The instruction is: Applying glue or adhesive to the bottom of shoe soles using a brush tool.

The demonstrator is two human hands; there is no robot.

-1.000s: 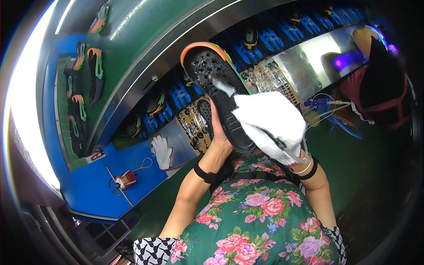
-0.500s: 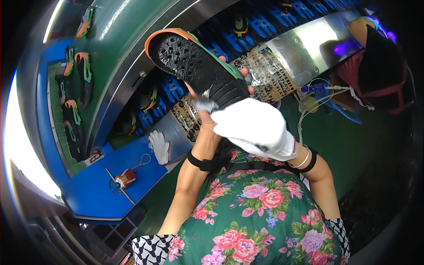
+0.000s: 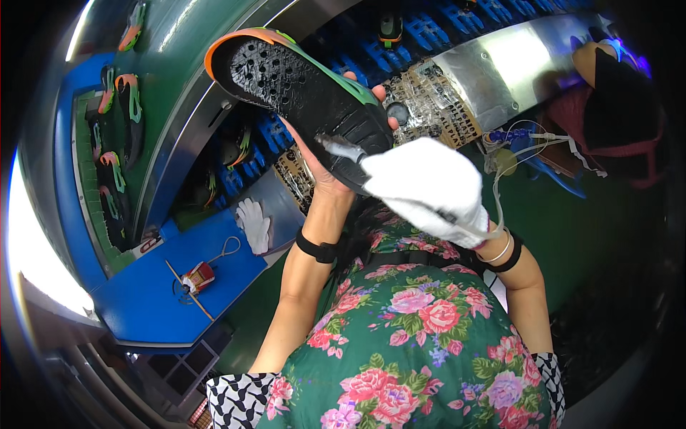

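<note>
My bare left hand (image 3: 323,171) grips a black shoe sole (image 3: 304,107) with an orange and green rim. Its fingertips wrap over the far right edge. The sole is tilted, its hollow inner side facing up; the perforated end is wet and glossy. A white glove covers my right hand (image 3: 429,186), which is closed around a brush (image 3: 341,149). The bristles touch the sole's inner surface near the end closest to me. A pale tube (image 3: 495,204) runs along my right wrist. The glove hides the brush handle.
Behind the sole runs a blue rack conveyor (image 3: 429,39) with shoe parts. A metal ledge with printed tape (image 3: 429,96) borders it. At left, more soles (image 3: 130,118) lie on a green belt. A blue table (image 3: 153,304) holds a small red object (image 3: 199,277); a spare glove (image 3: 254,225) lies nearby.
The sole has shifted left and slightly up in view. The brush has moved from the sole's left edge onto its inner surface, the bristles now pressed down there.
</note>
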